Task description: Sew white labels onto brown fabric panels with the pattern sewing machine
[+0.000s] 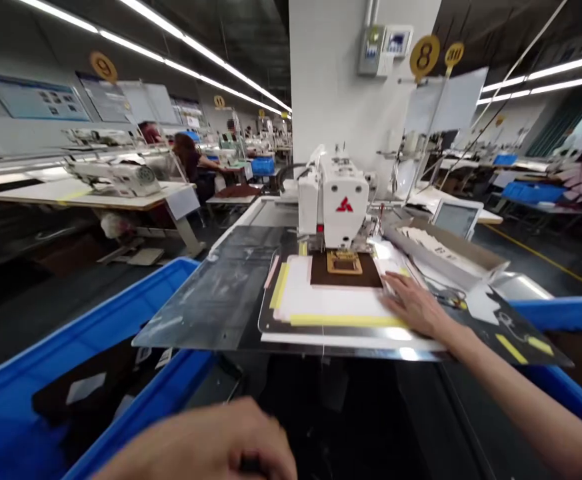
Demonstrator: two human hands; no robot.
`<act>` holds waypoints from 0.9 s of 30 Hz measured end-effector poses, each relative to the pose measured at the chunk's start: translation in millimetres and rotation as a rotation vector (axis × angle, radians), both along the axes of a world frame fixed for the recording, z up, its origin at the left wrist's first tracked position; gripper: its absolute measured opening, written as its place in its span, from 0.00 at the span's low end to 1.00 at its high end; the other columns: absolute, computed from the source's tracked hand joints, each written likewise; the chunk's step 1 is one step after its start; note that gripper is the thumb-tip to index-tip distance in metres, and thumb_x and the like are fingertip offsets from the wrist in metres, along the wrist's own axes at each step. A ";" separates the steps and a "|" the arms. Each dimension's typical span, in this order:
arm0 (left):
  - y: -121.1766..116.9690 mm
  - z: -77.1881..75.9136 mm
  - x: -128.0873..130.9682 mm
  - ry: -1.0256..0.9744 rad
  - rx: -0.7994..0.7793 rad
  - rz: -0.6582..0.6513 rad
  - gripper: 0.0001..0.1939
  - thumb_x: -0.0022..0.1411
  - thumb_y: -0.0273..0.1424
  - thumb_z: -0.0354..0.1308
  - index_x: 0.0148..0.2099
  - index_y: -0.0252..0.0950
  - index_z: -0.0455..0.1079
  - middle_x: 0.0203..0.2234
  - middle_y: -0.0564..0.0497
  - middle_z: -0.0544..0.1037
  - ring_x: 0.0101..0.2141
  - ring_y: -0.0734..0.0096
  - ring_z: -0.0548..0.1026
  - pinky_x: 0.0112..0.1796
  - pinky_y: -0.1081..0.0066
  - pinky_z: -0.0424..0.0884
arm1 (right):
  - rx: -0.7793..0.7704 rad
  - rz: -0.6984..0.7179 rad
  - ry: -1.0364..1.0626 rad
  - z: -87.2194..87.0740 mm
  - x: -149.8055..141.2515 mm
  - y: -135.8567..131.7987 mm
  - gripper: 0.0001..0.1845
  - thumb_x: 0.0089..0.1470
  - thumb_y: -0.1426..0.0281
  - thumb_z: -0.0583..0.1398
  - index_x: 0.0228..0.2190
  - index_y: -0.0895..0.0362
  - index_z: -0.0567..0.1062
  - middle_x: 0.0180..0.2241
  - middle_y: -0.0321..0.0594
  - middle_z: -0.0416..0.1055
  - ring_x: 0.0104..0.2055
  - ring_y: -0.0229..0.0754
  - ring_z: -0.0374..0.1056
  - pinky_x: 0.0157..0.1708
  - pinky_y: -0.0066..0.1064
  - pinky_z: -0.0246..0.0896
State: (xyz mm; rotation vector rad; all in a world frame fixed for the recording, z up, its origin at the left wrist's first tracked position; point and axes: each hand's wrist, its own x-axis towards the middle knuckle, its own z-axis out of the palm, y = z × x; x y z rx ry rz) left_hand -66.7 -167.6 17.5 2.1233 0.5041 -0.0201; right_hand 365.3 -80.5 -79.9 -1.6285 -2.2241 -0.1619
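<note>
My right hand [413, 303] lies flat with its fingers stretched out, its fingertips at the right edge of a dark brown fabric piece [319, 272]. That fabric rests on a white sheet [291, 293] edged with yellow tape, on the sewing machine's work plate. A tan frame [345, 268] sits on the fabric, under the head of the white sewing machine [343, 193]. Low in the view, my left hand [211, 443] is above the dark space in front of the table, away from the fabric. It is blurred, and its fingers are mostly hidden.
At the left stands a blue bin [135, 300] holding dark fabric; another blue bin [565, 310] is at the right. A cardboard box [491, 263] with pale pieces sits on the table's right, beside a small screen [455, 217]. Behind are other sewing stations and people.
</note>
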 end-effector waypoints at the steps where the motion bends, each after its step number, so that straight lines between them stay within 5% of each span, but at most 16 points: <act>1: 4.6 5.6 -2.9 -0.013 -0.045 0.046 0.14 0.72 0.43 0.59 0.49 0.41 0.79 0.39 0.52 0.83 0.39 0.65 0.81 0.42 0.71 0.75 | -0.016 0.004 0.011 -0.6 2.0 0.9 0.31 0.69 0.56 0.53 0.66 0.58 0.64 0.65 0.55 0.63 0.64 0.60 0.65 0.61 0.55 0.63; 6: 53.6 26.1 -11.2 -0.125 0.272 0.558 0.14 0.73 0.45 0.58 0.45 0.43 0.80 0.38 0.54 0.83 0.40 0.65 0.79 0.41 0.73 0.72 | -0.033 0.010 0.041 1.6 6.2 2.4 0.31 0.69 0.55 0.53 0.66 0.57 0.64 0.65 0.55 0.63 0.62 0.62 0.65 0.59 0.57 0.64; 9: 75.0 23.9 -8.6 -0.109 0.404 0.729 0.17 0.71 0.48 0.58 0.44 0.43 0.81 0.40 0.53 0.84 0.45 0.60 0.78 0.45 0.70 0.71 | -0.029 0.014 0.043 5.0 4.5 0.3 0.30 0.69 0.55 0.53 0.66 0.57 0.64 0.64 0.54 0.64 0.61 0.63 0.66 0.57 0.56 0.65; 19: 133.2 -5.0 12.0 -0.028 0.428 0.811 0.23 0.71 0.51 0.55 0.39 0.38 0.80 0.39 0.51 0.84 0.43 0.60 0.79 0.48 0.69 0.71 | -0.020 0.008 0.043 7.5 -3.3 -1.6 0.26 0.71 0.62 0.51 0.65 0.57 0.64 0.63 0.53 0.66 0.61 0.59 0.66 0.60 0.51 0.64; 27: 183.3 -13.4 22.4 -0.104 0.595 0.740 0.25 0.74 0.48 0.48 0.33 0.40 0.77 0.28 0.52 0.82 0.31 0.62 0.81 0.32 0.72 0.76 | 0.260 0.037 -0.107 -14.9 -0.6 13.4 0.25 0.64 0.65 0.58 0.61 0.56 0.70 0.58 0.47 0.74 0.56 0.53 0.75 0.50 0.39 0.77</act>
